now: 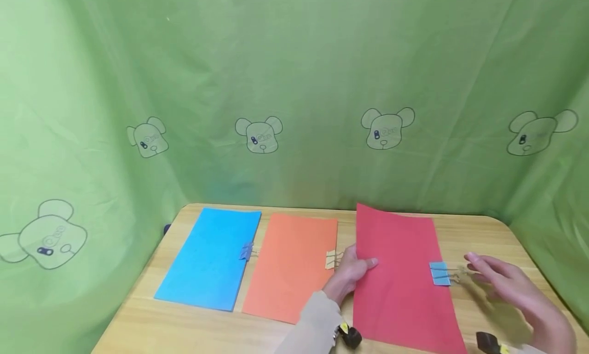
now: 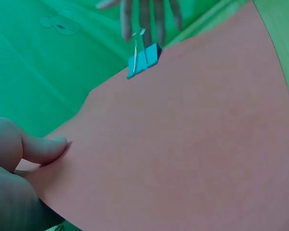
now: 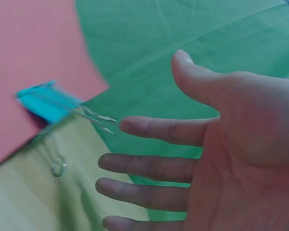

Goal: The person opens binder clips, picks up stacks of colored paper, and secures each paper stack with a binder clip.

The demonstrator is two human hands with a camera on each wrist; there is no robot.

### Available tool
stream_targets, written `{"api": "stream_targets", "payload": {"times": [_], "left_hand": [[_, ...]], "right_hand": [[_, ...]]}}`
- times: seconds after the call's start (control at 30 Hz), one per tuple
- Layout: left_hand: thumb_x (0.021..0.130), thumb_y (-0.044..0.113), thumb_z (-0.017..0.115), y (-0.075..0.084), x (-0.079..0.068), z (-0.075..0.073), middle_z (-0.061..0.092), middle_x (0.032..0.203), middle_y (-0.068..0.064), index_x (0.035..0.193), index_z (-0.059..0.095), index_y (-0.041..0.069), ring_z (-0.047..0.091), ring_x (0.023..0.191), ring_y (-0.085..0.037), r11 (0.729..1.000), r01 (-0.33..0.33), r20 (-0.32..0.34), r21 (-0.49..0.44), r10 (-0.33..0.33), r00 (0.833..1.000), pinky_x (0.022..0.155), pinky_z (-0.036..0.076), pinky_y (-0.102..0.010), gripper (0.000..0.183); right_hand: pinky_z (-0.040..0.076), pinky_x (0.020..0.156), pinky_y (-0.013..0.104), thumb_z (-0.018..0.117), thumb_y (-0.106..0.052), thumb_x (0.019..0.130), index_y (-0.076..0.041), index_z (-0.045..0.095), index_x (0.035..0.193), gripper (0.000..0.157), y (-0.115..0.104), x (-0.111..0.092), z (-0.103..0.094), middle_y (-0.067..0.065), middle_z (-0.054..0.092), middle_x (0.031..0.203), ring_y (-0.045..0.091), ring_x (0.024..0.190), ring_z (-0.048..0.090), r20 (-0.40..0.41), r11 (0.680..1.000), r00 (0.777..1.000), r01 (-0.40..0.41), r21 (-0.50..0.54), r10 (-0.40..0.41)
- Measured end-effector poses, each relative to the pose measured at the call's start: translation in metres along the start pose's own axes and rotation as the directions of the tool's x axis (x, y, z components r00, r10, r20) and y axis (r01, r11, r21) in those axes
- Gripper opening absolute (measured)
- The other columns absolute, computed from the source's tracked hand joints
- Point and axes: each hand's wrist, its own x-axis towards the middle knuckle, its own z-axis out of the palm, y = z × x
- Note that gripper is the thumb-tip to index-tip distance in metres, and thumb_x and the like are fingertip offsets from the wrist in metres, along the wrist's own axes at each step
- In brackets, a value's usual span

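Observation:
My left hand (image 1: 352,272) pinches the left edge of a red sheet of paper (image 1: 400,292), thumb on top, and that edge is lifted off the table. On the sheet's right edge sits a light blue binder clip (image 1: 440,273) with its wire handles pointing right. Just right of those handles is my right hand (image 1: 506,282), holding nothing. In the right wrist view the fingers (image 3: 154,168) are straight and spread, with the index fingertip close to the handle ends of the binder clip (image 3: 50,103); whether they touch I cannot tell.
Left of the red sheet lies an orange sheet (image 1: 294,262) with a pale yellow binder clip (image 1: 331,259) on its right edge. Farther left is a blue sheet (image 1: 211,257) with a blue-purple binder clip (image 1: 246,251). A green curtain (image 1: 313,62) surrounds the wooden table (image 1: 193,328).

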Motion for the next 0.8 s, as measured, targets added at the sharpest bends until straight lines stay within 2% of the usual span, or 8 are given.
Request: {"api": "stream_targets", "payload": {"times": [0.23,0.33,0.43,0.47,0.57,0.6,0.67,0.8], "left_hand": [[0.086,-0.012,0.068,0.004,0.005,0.004,0.062,0.124,-0.01,0.14,0.049,0.011,0.06,0.114,-0.03,0.988,-0.063,-0.089,0.14,0.076,0.993,0.103,0.047,-0.055,0.062],[0.091,-0.004,0.068,0.014,0.002,0.007,0.056,0.14,-0.013,0.153,0.036,0.011,0.054,0.13,-0.031,0.979,-0.085,-0.114,0.183,0.107,0.988,0.112,0.04,-0.053,0.071],[0.095,0.004,0.068,0.025,-0.003,0.009,0.048,0.152,-0.011,0.158,0.031,0.009,0.045,0.14,-0.03,0.961,-0.102,-0.107,0.259,0.133,0.985,0.117,0.034,-0.05,0.073],[0.096,0.007,0.067,0.029,-0.005,0.008,0.047,0.153,-0.01,0.158,0.032,0.009,0.043,0.142,-0.029,0.949,-0.113,-0.096,0.293,0.147,0.984,0.118,0.033,-0.049,0.072],[0.098,0.012,0.067,0.041,-0.012,0.003,0.046,0.154,-0.005,0.155,0.041,0.013,0.041,0.144,-0.024,0.898,-0.163,-0.04,0.409,0.196,0.98,0.117,0.035,-0.046,0.063],[0.099,0.014,0.066,0.046,-0.015,-0.001,0.048,0.154,-0.004,0.154,0.045,0.016,0.042,0.144,-0.023,0.887,-0.19,-0.008,0.421,0.213,0.977,0.117,0.036,-0.044,0.059],[0.102,0.016,0.062,0.057,-0.019,-0.012,0.05,0.152,-0.003,0.151,0.049,0.018,0.044,0.142,-0.022,0.866,-0.265,0.075,0.425,0.258,0.963,0.115,0.038,-0.042,0.05],[0.108,0.02,0.052,0.079,-0.024,-0.053,0.062,0.137,-0.01,0.15,0.052,0.018,0.062,0.121,-0.028,0.817,-0.403,0.204,0.413,0.348,0.915,0.099,0.052,-0.041,0.042]], "right_hand": [[0.052,0.072,0.022,0.033,-0.045,0.112,0.015,0.032,0.151,0.071,-0.004,-0.008,-0.01,0.04,0.042,0.146,-0.021,0.093,0.042,-0.098,0.995,0.994,0.049,-0.086,-0.057],[0.054,0.08,0.033,0.032,-0.049,0.111,0.012,0.027,0.154,0.075,-0.007,-0.011,-0.014,0.042,0.031,0.152,0.007,0.112,0.056,-0.096,0.995,0.995,0.029,-0.098,-0.038],[0.048,0.082,0.039,0.033,-0.049,0.111,0.009,0.027,0.156,0.074,-0.007,-0.013,-0.014,0.041,0.03,0.152,0.041,0.122,0.049,-0.123,0.989,0.991,0.033,-0.143,-0.051],[0.047,0.082,0.037,0.035,-0.048,0.111,0.008,0.028,0.156,0.072,-0.006,-0.013,-0.014,0.04,0.032,0.152,0.039,0.126,0.048,-0.139,0.988,0.988,0.048,-0.148,-0.069],[0.041,0.073,0.024,0.043,-0.044,0.11,0.003,0.032,0.156,0.067,-0.003,-0.013,-0.01,0.022,0.051,0.145,-0.002,0.11,0.052,-0.192,0.98,0.974,0.087,-0.182,-0.122],[0.041,0.071,0.021,0.045,-0.043,0.109,0.001,0.032,0.157,0.067,-0.004,-0.013,-0.009,0.02,0.053,0.144,-0.002,0.11,0.053,-0.199,0.978,0.971,0.099,-0.182,-0.135],[0.041,0.067,0.016,0.047,-0.043,0.109,-0.001,0.029,0.159,0.068,-0.008,-0.011,-0.005,0.019,0.053,0.144,0.004,0.117,0.057,-0.216,0.978,0.965,0.111,-0.175,-0.148],[0.046,0.078,0.021,0.045,-0.045,0.109,-0.007,0.017,0.164,0.073,-0.024,-0.008,0.004,0.035,0.036,0.154,0.058,0.134,0.036,-0.252,0.982,0.955,0.123,-0.147,-0.157]]}}
